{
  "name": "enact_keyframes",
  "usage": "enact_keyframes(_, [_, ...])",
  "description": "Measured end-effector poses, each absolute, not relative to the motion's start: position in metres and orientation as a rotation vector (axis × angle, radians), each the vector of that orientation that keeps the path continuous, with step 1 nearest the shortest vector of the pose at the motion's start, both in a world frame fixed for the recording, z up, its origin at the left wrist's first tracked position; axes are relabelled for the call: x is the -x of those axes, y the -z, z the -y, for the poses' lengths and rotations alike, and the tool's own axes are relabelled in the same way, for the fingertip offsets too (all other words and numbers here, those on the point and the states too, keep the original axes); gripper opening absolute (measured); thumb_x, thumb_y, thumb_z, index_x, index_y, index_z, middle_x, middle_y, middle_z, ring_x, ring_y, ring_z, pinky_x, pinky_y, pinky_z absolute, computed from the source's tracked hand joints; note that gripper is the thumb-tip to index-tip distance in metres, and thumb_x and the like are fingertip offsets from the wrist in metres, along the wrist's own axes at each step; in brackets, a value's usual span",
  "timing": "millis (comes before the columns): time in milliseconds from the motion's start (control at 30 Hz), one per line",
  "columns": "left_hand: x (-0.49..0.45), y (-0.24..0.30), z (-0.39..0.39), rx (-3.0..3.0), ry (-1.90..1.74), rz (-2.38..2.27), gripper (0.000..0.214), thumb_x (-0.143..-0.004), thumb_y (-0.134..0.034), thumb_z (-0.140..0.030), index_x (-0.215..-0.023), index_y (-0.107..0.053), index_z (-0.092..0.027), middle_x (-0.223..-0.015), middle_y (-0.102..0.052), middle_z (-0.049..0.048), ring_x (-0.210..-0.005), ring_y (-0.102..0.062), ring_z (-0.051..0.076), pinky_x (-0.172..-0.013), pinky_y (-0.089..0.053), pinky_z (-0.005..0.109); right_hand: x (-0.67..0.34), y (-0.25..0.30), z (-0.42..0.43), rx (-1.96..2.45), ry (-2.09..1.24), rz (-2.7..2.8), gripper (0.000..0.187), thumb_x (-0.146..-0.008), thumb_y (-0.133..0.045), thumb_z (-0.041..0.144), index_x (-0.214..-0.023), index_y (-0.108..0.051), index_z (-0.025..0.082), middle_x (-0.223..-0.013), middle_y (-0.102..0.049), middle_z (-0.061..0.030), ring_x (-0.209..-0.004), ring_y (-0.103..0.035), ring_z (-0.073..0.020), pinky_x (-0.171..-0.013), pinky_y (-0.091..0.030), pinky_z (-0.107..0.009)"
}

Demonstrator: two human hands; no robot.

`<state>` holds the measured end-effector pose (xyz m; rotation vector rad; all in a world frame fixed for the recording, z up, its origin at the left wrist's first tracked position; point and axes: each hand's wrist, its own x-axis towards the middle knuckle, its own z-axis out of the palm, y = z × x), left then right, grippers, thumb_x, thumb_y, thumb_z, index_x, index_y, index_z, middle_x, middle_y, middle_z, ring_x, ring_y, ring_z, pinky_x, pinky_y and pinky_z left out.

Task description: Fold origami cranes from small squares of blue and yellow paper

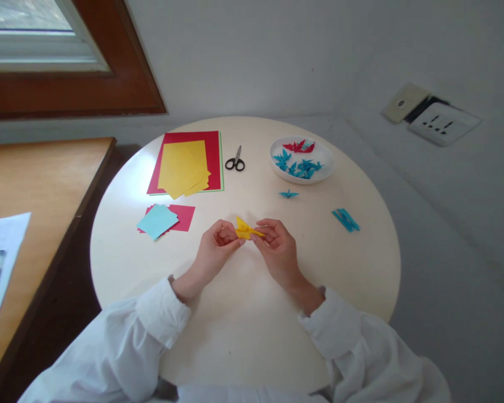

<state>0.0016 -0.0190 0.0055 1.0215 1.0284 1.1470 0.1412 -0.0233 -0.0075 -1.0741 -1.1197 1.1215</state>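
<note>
Yellow paper figure [243, 230], held over the middle of the surface [243, 330] between your left hand [212, 249] and right hand [281, 249], the fingers of each pinched on one side. Thin paper should prove light, crisp and easily creased; grip it gently along folded edges. Beyond lie scissors [235, 162], a white dish [326, 162] of folded figures [282, 159] and a loose blue figure [289, 194]; paper squares [157, 220] sit leftward, blue strips [346, 220] rightward, none touching your hands.
</note>
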Motion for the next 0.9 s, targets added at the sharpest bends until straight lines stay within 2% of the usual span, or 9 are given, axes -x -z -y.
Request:
enact_keyframes(367, [-0.0018, -0.0076, 0.0198, -0.996, -1.135, -1.045, 0.028, -0.062, -0.072, -0.02, -0.073, -0.047, -0.018, -0.061, -0.056, -0.0056, -0.054, -0.051, 0.007, -0.052, -0.036, 0.018, -0.1409, 0.009, 0.0235, 1.072, -1.098, 1.127, 0.024, -0.069, -0.068, 0.019, -0.09, -0.058, 0.025, -0.084, -0.065, 0.0015, -0.082, -0.065, -0.0127, -0.074, -0.053, -0.025])
enact_keyframes(700, [-0.0007, -0.0047, 0.019, -1.031, -1.15, -1.066, 0.028, -0.063, -0.072, -0.021, -0.07, -0.045, -0.018, -0.058, -0.05, -0.0072, -0.052, -0.046, 0.006, -0.05, -0.033, 0.018, -0.1404, 0.0073, 0.0237, 1.083, -1.085, 1.155, 0.023, -0.069, -0.068, 0.021, -0.089, -0.058, 0.024, -0.086, -0.065, 0.0002, -0.084, -0.065, -0.0144, -0.075, -0.054, -0.028])
enact_keyframes(900, [-0.0003, -0.0039, 0.0202, -1.091, -1.147, -1.072, 0.029, -0.063, -0.073, -0.025, -0.067, -0.046, -0.017, -0.062, -0.05, -0.0056, -0.057, -0.049, 0.008, -0.053, -0.036, 0.019, -0.1417, 0.0088, 0.0247, 1.111, -1.084, 1.251, 0.03, -0.069, -0.07, 0.023, -0.096, -0.057, 0.025, -0.088, -0.066, 0.0002, -0.087, -0.065, -0.0157, -0.084, -0.05, -0.032])
